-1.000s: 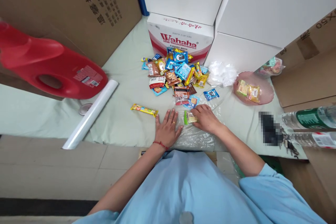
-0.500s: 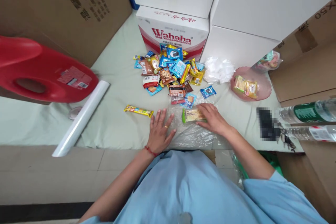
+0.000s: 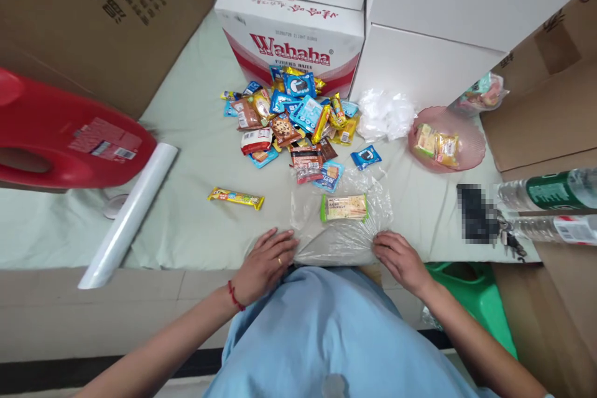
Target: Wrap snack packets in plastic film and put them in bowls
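Observation:
A clear plastic bag (image 3: 342, 252) lies spread at the table's near edge. On top of it rests a green-ended packaged biscuit (image 3: 345, 207). My right hand (image 3: 398, 259) has its fingers curled on the bag's right edge, where the film gathers into creases. At the bag's left edge, my left hand (image 3: 268, 261) closes its fingers over the film; its thumb is mostly hidden. A yellow snack bar (image 3: 236, 198) lies beyond my left hand. Farther back, a heap of wrapped snacks (image 3: 284, 130) includes a blue packet (image 3: 366, 157) set slightly apart.
A Wahaha carton (image 3: 289, 43) stands behind the heap. Crumpled white plastic (image 3: 385, 113) and a pink bowl (image 3: 473, 155) with snacks sit at the right, near bottles (image 3: 550, 191) and keys (image 3: 512, 242). Leftward are a red jug (image 3: 107, 143) and a white roll (image 3: 128, 217).
My right hand has left the green-ended biscuit and moved back to the bag's right edge. My left hand has drawn back toward me to the bag's left edge. The view has shifted slightly.

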Available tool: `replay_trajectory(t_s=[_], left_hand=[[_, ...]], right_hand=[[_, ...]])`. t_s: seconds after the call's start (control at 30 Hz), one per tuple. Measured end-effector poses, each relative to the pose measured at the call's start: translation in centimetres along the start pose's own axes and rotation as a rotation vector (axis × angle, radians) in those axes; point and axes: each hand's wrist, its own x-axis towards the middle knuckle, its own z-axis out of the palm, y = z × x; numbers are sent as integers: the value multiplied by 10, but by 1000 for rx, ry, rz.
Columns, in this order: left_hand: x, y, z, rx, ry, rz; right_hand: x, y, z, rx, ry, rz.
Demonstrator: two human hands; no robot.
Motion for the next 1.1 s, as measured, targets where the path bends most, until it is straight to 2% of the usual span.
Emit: replay_trajectory(t_s=[0.1,0.23,0.33,0.43,0.53,0.63,0.73,0.8,0.83,0.93,1.03,1.1], left_hand=[[18,-8,-19,-76,-14,-36],[63,-31,-42,-135,59,-193],[104,-47,-42,-65,102,-318],[130,-55,-31,51,129,-426],[129,-56,-25,64,219,-454],[108,-45,-30,104,391,-494],[86,-16,-36,286,661,-556],[80,11,-33,345,734,-492],[81,24,-29,333,688,-423],[98,56,-11,269,381,-203],[124,64,7,299,124,-181],[137,61,15,330,24,-215]], right_hand=[[24,-2,-25,33,-35,-2],[73,9,-53,-35,-16,36],[106,22,-53,-125,-30,143],[122,30,-44,-290,-95,309],[122,34,-42,-387,-115,392],[121,37,-55,-389,-43,389],[134,40,-70,-339,93,276],[153,38,-71,-294,138,175],[165,35,-69,-281,131,131],[200,25,-50,-314,25,64],[226,17,-32,-381,-76,114],[233,14,-29,-363,-104,160]])
